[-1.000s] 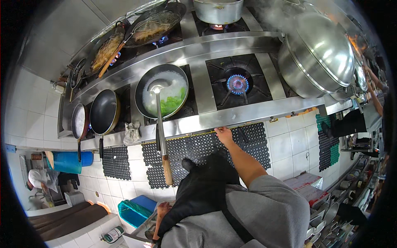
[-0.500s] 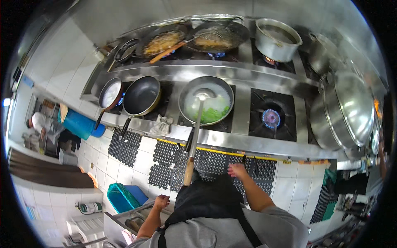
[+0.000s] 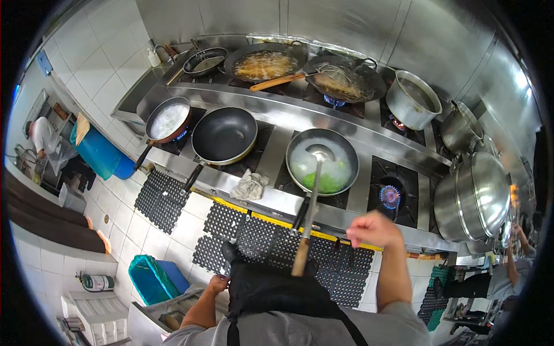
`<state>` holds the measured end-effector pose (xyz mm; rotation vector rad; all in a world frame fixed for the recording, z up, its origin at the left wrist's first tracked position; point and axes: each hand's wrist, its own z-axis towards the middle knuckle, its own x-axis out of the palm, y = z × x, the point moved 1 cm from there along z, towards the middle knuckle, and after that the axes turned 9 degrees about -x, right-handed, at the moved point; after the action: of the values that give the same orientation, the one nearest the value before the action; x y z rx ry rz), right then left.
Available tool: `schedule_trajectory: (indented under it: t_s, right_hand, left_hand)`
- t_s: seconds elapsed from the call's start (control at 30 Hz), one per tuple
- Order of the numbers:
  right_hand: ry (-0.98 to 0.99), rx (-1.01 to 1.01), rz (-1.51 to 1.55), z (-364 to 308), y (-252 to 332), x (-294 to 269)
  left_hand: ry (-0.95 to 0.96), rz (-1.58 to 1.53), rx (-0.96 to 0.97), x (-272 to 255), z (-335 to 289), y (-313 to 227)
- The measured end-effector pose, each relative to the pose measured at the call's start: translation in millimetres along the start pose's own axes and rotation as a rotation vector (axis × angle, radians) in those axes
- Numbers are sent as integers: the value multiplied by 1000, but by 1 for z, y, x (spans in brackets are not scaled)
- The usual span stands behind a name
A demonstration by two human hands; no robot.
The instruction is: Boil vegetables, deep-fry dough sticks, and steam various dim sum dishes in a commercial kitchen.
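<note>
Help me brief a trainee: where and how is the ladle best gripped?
Probably by the ladle's wooden grip, wrapped from the near side: its long shaft slants outward past the stove's front edge, while the bowl lies inside the pan.

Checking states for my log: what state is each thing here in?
Right hand: raised by the stove, fingers curled, nothing visible held.
Left hand: near the apron, fingers curled.
Pan of greens: cloudy liquid inside.
Ladle: bowl in that pan, no hand on it.
Exposed burner: lit.
Black frying pan: upright.
Small pan: flame beneath, white contents.
Cloth: crumpled.
Domed pot: covered.
Strainer: head over a wok.
</note>
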<state>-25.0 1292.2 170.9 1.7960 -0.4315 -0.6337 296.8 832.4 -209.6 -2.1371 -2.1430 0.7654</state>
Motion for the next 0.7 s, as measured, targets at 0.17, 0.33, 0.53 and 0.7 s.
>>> schedule_trajectory:
  t_s: [0.17,0.33,0.53,0.7]
  right_hand:
    - [-101,-347,136,205,128,69]
    - [-652,-183,914,466,61,30]
    - [-1048,-26,912,628,26,4]
    - [-1101,-102,1084,601,24,-85]
  left_hand:
    - [28,-215,28,-98,78,29]
    - [-128,-524,34,-216,83,47]
    - [-216,-632,-47,-318,31,154]
    - [-127,-764,-81,-339,35,121]
